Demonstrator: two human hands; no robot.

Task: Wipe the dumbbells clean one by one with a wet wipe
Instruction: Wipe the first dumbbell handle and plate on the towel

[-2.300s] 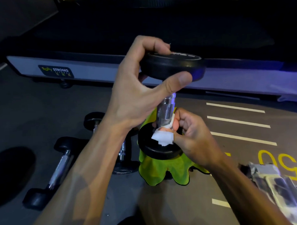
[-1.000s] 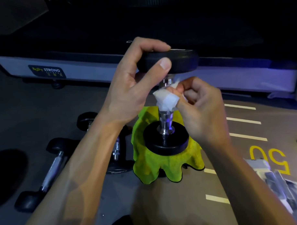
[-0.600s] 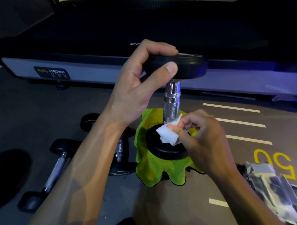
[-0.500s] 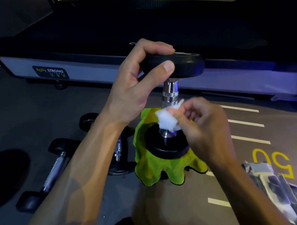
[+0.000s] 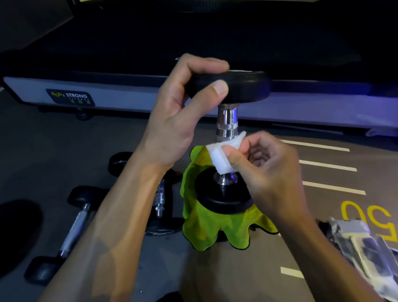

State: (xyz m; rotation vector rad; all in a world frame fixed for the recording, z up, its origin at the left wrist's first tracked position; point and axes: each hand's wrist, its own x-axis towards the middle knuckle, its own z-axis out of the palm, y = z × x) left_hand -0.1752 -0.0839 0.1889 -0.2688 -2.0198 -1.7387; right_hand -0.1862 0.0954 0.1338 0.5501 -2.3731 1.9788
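1. Dim gym floor [image 5: 220, 274], grey with white stripes and a yellow "50" [image 5: 368, 220], runs up to a treadmill [image 5: 124, 94] labelled "BODY STRONG".
2. On a green cloth [image 5: 203, 232] the dumbbell [image 5: 227, 125] stands upright; the left hand [image 5: 179, 120] has its grip clamped on the top head.
3. The right hand [image 5: 268, 171] pinches the wet wipe [image 5: 220, 157] against the lower handle, higher than 0.6 s ago and lower than 1.0 s ago.
4. Two more dumbbells [image 5: 70, 232] lie left of the cloth; a blurred packet [image 5: 368, 255] lies at the right.
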